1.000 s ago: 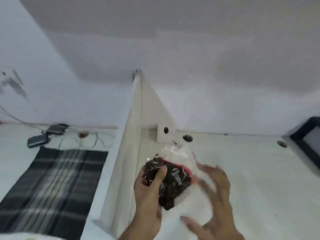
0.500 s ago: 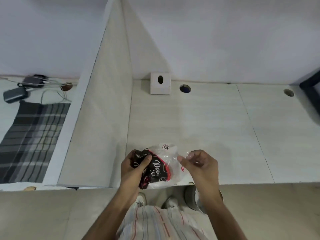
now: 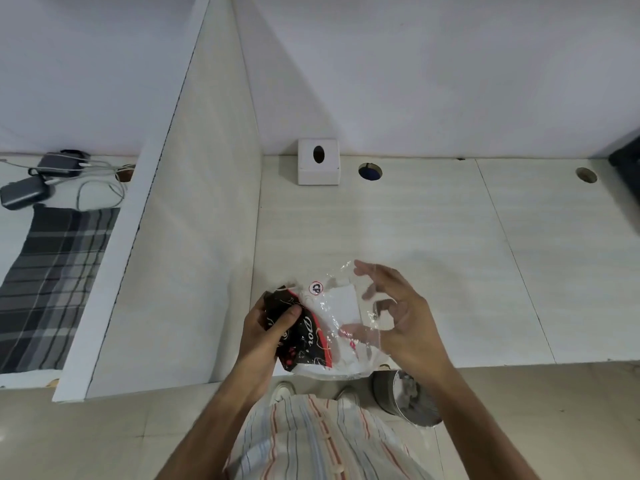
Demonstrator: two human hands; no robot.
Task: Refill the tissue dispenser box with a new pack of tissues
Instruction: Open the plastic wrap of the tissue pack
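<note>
Compared with half a second back, the right hand (image 3: 398, 317) has lifted off the tissue pack (image 3: 322, 327) and now hovers beside its clear end, fingers spread and curled. The left hand (image 3: 266, 327) still pinches the pack's black-and-red printed end over the desk (image 3: 450, 254) edge. White tissues show through the crinkled wrapper. The white dispenser box (image 3: 318, 162) sits well apart against the back wall.

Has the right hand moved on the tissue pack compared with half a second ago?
Yes. The right hand has opened and shifted right, away from the left hand, which holds the tissue pack.
</note>
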